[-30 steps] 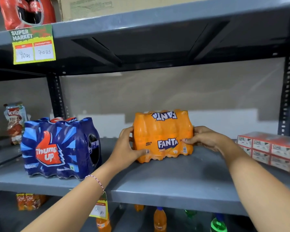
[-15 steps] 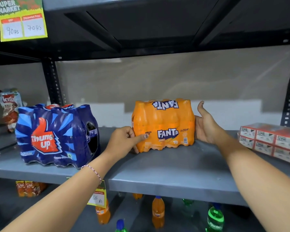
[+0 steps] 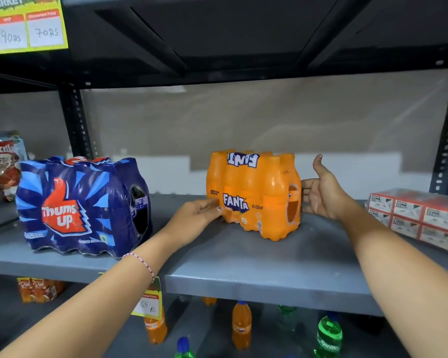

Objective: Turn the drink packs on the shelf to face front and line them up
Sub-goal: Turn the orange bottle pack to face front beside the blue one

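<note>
On the grey shelf (image 3: 256,264), the blue pack (image 3: 83,206) sat left, then open room, then the left hand (image 3: 195,218) flat against the skewed orange pack (image 3: 254,193), the open right hand (image 3: 323,193) fingertip-touching its far side.

The grey shelf (image 3: 256,264) is carrying three things: a blue Thums Up pack (image 3: 83,205) is standing at the left, an orange Fanta pack (image 3: 254,195) is sitting turned in the middle, and red-and-white cartons (image 3: 419,215) are lying at the right.
</note>
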Demonstrator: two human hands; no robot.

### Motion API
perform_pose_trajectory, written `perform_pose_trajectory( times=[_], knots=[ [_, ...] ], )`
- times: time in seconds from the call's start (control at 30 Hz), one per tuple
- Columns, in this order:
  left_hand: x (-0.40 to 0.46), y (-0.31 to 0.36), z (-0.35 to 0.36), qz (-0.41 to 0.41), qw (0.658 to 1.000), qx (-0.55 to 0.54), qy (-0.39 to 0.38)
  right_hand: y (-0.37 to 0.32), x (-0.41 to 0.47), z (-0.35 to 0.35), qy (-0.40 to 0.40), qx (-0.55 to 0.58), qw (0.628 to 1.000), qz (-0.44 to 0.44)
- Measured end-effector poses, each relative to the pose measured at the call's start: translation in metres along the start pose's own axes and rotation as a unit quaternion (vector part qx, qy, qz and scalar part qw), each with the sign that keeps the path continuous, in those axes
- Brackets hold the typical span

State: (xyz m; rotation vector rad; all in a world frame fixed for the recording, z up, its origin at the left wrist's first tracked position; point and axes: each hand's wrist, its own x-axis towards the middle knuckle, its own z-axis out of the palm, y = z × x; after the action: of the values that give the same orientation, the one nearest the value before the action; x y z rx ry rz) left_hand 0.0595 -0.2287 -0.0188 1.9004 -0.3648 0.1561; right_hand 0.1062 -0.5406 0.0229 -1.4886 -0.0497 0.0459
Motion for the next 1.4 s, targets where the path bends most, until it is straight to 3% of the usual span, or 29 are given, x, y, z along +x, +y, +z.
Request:
perform_pose_trajectory(
  times=[0.2,0.37,0.47,0.57,0.8,1.07,1.23,1.4],
  knots=[
    [-0.009,0.019,0.009,0.038,0.996,-0.086,0.0,-0.006,-0.003,0.009,-0.053,-0.007,0.999,0.009],
    [-0.008,0.049,0.043,0.016,0.997,-0.051,-0.049,-0.004,0.01,0.019,-0.061,-0.038,0.997,-0.009],
    [-0.004,0.054,0.067,-0.025,1.0,0.01,-0.003,0.0,0.015,0.019,-0.066,-0.042,0.997,-0.003],
    [-0.003,0.048,0.076,-0.004,0.998,0.042,0.045,0.001,0.013,0.017,-0.059,-0.043,0.997,-0.005],
    [-0.001,0.052,0.039,0.008,1.0,-0.004,0.025,-0.003,0.007,0.019,-0.034,-0.027,0.999,-0.014],
    [-0.006,0.044,-0.003,-0.032,0.997,-0.024,0.073,-0.006,0.006,0.019,0.004,-0.049,0.999,-0.024],
    [-0.007,0.043,-0.013,0.014,0.983,0.081,0.165,-0.002,0.009,0.018,0.011,-0.068,0.997,-0.04],
    [-0.001,0.039,-0.019,0.044,0.976,0.121,0.178,0.004,0.01,0.025,0.007,-0.088,0.995,-0.048]
  ],
)
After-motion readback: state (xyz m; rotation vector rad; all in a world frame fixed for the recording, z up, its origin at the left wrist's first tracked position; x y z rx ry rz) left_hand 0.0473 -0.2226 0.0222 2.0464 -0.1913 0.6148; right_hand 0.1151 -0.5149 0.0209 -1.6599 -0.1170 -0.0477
